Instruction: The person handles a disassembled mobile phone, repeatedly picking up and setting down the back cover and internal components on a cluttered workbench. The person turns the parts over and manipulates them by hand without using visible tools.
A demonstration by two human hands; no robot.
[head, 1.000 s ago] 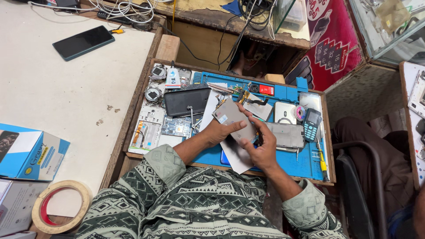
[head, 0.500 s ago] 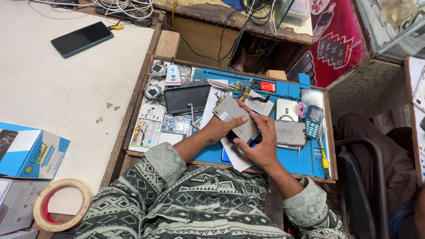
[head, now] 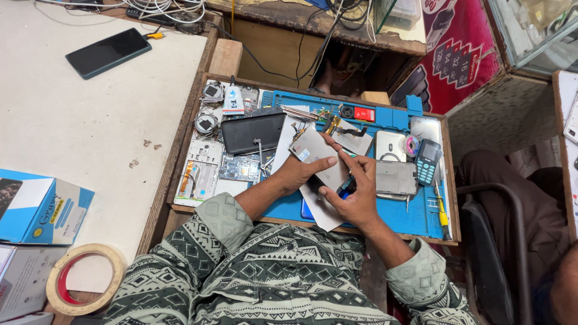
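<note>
We hold the grey panel point(head: 319, 157) with both hands, left hand point(head: 301, 171) steadying and right hand point(head: 352, 201) gripping, above the blue mat point(head: 415, 213).

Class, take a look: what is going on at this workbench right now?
A person in a patterned sleeve works over a blue mat strewn with phone parts. Both hands hold a flat grey phone panel: the left hand grips its near edge, the right hand presses on it from the other side. A small keypad phone lies to the right, a dark smartphone on the white table.
</note>
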